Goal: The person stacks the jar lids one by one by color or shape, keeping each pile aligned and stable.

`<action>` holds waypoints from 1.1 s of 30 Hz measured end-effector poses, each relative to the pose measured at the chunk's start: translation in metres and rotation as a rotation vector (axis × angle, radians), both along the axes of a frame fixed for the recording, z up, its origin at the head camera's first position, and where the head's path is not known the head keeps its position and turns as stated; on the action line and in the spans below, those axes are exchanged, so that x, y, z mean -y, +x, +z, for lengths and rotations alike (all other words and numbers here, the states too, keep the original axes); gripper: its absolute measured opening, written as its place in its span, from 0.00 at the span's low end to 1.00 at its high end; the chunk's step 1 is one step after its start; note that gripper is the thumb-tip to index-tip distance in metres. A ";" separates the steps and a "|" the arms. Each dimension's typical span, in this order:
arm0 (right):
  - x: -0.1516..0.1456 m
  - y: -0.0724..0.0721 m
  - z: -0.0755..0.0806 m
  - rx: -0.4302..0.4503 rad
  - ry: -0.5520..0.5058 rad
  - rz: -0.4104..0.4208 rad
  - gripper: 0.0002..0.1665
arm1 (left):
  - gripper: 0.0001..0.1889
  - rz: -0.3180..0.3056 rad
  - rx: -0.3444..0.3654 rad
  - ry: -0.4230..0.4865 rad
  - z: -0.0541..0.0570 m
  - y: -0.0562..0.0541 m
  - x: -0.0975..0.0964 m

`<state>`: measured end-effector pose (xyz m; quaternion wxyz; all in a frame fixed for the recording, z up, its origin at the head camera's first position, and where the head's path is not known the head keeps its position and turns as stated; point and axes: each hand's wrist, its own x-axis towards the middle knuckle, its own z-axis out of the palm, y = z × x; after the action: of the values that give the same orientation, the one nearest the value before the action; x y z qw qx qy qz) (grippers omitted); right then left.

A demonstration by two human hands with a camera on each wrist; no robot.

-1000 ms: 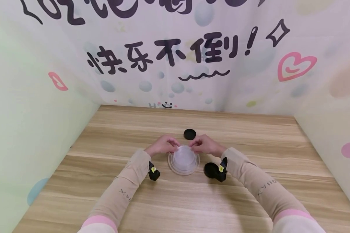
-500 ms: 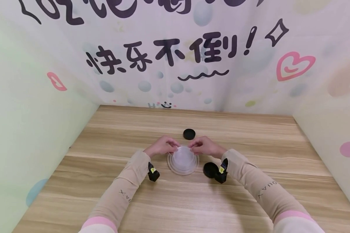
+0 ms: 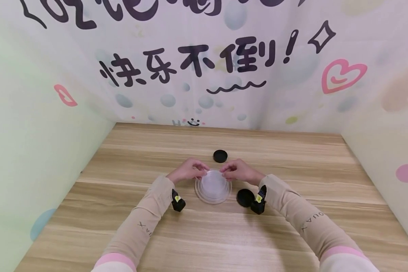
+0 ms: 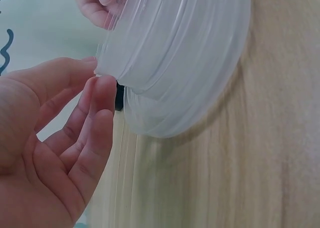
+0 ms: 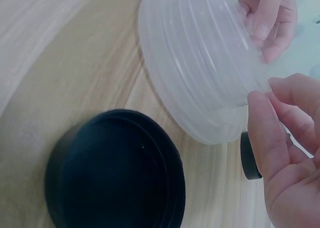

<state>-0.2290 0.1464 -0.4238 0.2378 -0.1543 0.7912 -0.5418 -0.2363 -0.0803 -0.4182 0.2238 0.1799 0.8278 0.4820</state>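
Observation:
A translucent round plastic piece with stepped rings [image 3: 213,185] stands on the table between my hands, wider at its base than at its top. My left hand [image 3: 189,169] pinches its upper rim from the left, thumb and fingertip meeting at the thin edge in the left wrist view. On the opposite side my right hand [image 3: 240,171] pinches the same rim. The ringed walls [image 5: 195,53] fill the upper part of the right wrist view. Whether it is one piece or several nested ones, I cannot tell.
A black round lid [image 5: 117,173] lies hollow side up beside my right wrist. Farther back, beyond the plastic piece, is a smaller black lid [image 3: 220,156]. Printed cloth walls [image 3: 190,102] enclose the wooden table [image 3: 204,234] at the back and sides.

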 end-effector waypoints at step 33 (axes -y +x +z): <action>-0.044 0.003 0.009 -0.016 0.018 -0.114 0.21 | 0.13 -0.107 -0.108 0.001 0.032 -0.010 -0.029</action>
<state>-0.2264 0.1902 -0.4151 0.2015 -0.1112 0.8054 -0.5462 -0.2466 -0.0517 -0.3858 0.2043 0.2499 0.8276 0.4592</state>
